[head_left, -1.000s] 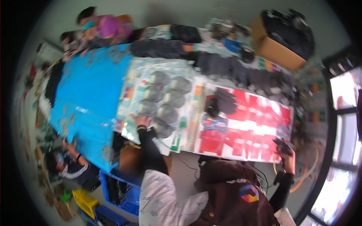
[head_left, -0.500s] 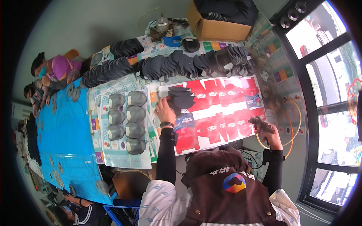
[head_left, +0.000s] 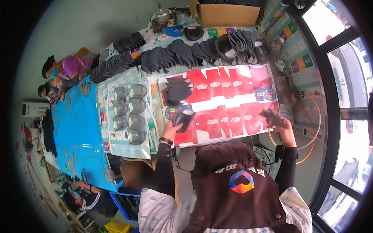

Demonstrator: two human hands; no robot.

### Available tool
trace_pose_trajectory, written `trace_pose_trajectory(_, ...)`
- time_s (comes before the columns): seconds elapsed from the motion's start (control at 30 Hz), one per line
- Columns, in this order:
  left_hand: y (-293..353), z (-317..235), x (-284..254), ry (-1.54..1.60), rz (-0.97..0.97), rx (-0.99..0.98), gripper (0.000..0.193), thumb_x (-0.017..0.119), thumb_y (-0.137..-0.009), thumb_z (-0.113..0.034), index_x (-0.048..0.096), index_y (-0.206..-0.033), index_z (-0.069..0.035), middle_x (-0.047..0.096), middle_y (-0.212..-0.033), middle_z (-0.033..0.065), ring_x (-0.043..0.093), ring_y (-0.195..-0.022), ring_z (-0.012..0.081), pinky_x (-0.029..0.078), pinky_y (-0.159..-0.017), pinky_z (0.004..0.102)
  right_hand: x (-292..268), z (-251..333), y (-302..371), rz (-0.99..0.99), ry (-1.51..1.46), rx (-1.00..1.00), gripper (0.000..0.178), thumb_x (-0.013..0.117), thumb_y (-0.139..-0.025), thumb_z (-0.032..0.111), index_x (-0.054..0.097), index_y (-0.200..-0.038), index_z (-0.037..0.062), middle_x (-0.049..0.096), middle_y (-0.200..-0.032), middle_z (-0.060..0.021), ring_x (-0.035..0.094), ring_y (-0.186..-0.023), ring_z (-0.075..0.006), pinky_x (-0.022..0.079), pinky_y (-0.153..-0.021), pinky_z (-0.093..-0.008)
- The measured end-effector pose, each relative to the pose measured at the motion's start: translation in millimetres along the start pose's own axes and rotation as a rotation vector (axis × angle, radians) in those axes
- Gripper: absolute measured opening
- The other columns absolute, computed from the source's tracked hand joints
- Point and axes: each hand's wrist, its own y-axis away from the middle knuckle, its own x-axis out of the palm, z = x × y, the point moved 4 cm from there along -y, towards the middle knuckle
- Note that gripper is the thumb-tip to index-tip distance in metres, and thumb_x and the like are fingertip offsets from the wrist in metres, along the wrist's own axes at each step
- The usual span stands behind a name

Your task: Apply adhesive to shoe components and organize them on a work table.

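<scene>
A dark grey moulded shoe piece (head_left: 182, 118) was held tilted above the near edge of the red printed sheet (head_left: 229, 103). A dark glue gun (head_left: 272, 116) was gripped at the sheet's right edge.

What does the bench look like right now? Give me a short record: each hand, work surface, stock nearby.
left hand: holds a dark shoe piece above the red sheet
right hand: grips a dark tool at the sheet's right edge
work surface: red printed sheet
on sheet: small stack of dark pieces
left of sheet: grey pieces in two columns
far edge: rows of dark pieces, cardboard box
</scene>
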Motion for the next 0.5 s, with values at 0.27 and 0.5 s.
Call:
trace_pose_trajectory(0.27,59.3,-11.5,220.1,0.628,0.037,-0.046,0.045,0.058,-0.094,0.005,0.053,-0.138,-0.003,0.064,-0.131,0.0133,0.062,-0.122,0.0295,0.053,-0.102,0.0479,-75.7,-16.4,-48.2,0.152,-0.054,0.003,0.036,0.054,-0.080,-0.002,0.066,-0.114,0.0011,0.075,-0.096,-0.0043,0.067,-0.081,-0.0081,0.047,-0.056,-0.0207)
trace_pose_trajectory(0.5,87.8,-90.1,297.7,0.602,0.097,0.108,0.036,0.058,-0.099,-0.002,0.056,-0.135,-0.001,0.065,-0.129,0.0122,0.063,-0.120,0.0261,0.050,-0.103,0.0403,-101.9,-14.3,-59.9,0.173,-0.124,0.037,0.036,0.054,-0.078,0.001,0.066,-0.113,0.0025,0.073,-0.098,-0.0039,0.070,-0.089,-0.0106,0.051,-0.053,-0.0217)
